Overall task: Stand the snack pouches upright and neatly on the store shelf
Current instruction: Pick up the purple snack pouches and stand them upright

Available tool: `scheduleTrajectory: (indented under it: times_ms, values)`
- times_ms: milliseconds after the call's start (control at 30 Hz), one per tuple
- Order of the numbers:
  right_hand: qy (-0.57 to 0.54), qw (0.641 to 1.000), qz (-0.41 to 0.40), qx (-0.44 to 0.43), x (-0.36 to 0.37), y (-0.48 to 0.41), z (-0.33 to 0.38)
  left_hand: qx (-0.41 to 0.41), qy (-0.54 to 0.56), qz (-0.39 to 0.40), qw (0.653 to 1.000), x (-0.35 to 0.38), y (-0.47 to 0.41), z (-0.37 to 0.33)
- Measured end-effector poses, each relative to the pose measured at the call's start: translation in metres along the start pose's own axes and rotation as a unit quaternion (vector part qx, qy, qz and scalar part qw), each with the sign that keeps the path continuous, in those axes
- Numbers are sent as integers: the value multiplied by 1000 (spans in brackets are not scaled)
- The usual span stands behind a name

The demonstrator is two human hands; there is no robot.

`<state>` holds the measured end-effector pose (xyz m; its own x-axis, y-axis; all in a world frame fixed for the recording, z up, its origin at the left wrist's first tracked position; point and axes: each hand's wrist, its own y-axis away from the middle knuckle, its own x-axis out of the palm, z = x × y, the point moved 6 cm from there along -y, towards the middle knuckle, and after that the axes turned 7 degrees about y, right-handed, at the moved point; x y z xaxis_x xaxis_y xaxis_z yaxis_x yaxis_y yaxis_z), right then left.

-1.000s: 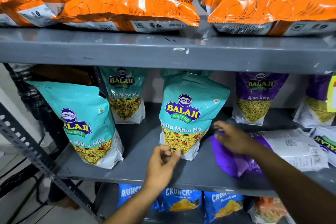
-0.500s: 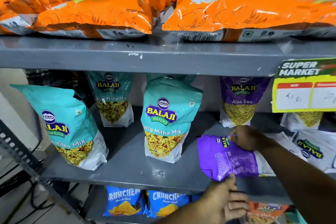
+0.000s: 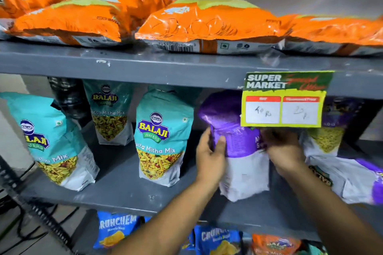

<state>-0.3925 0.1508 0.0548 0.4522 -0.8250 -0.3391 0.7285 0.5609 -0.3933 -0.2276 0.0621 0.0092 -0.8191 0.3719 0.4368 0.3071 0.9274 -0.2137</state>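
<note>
A purple and white snack pouch [image 3: 238,145] stands upright on the grey middle shelf [image 3: 124,190], held from both sides. My left hand [image 3: 210,155] grips its left edge and my right hand [image 3: 284,149] grips its right edge. Left of it stand three teal Balaji pouches: one beside it [image 3: 161,136], one further back [image 3: 109,112], one at the far left [image 3: 49,143], leaning slightly. Another purple pouch [image 3: 325,130] stands at the back right, partly hidden by a price tag. A purple and white pouch [image 3: 352,180] lies flat at the right.
A green and yellow supermarket price tag [image 3: 284,101] hangs from the upper shelf edge [image 3: 145,68]. Orange chip bags [image 3: 207,25] lie flat on the top shelf. Blue Crunchem bags [image 3: 116,230] sit on the shelf below. A slotted metal upright [image 3: 18,190] and cables are at lower left.
The purple pouch was lying flat under my right hand; both hands have since raised it upright. My left hand moved from below the shelf edge to its left side. The view shifted right.
</note>
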Motion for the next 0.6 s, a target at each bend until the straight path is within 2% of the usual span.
scheduleTrajectory:
  times_ms: [67, 167, 333, 433, 500, 600]
  values:
    - [-44, 999, -20, 13, 5, 7, -9, 32, -52, 11, 998, -3, -14, -8]
    - [-76, 996, -5, 39, 23, 18, -39, 28, -105, 3, 994, -15, -21, 1]
    - [-90, 994, 9, 66, 34, 33, -58, -16, -106, 18, 994, -25, -23, 20]
    - [-115, 991, -36, 55, 29, 43, -52, -17, -127, 20, 992, -27, -25, 15]
    - [-88, 993, -67, 45, 26, 67, -50, -3, -146, 7, 989, -30, -25, 11]
    - [52, 998, -24, 3, 48, 113, -56, 30, -189, -2, 982, -28, -23, 4]
